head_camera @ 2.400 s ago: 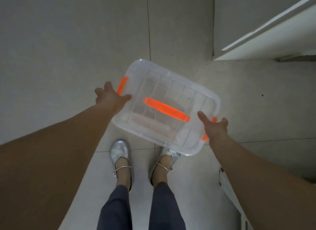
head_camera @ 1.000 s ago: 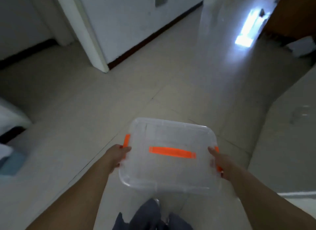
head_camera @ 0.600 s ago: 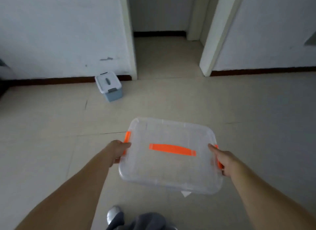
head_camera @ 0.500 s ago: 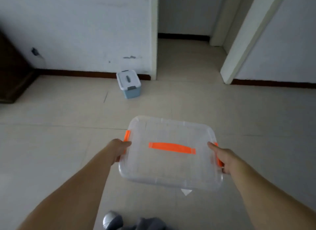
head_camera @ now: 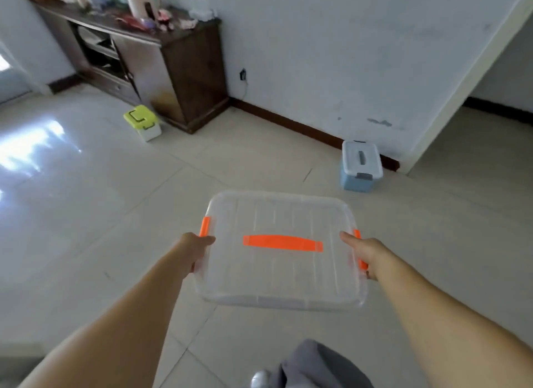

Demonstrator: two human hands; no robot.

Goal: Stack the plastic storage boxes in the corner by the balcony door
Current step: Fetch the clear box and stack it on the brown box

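I carry a clear plastic storage box (head_camera: 282, 272) with an orange lid handle and orange side clips, held level above the tiled floor. My left hand (head_camera: 193, 247) grips its left edge at the clip, and my right hand (head_camera: 364, 250) grips the right edge. A small blue box with a white lid (head_camera: 360, 166) stands on the floor against the wall ahead on the right. A small white box with a yellow-green lid (head_camera: 142, 122) sits on the floor beside a dark cabinet at the left.
A dark wooden cabinet (head_camera: 161, 61) with clutter on top stands along the far wall. A doorway (head_camera: 496, 104) opens at the right. Bright light reflects off the floor tiles (head_camera: 31, 148) at the left. My knee (head_camera: 314, 364) shows at the bottom.
The view has swung left: the cabinet and the yellow-green box came into sight, and the blue box shifted to the right. Both hands keep the same hold on the clear box.
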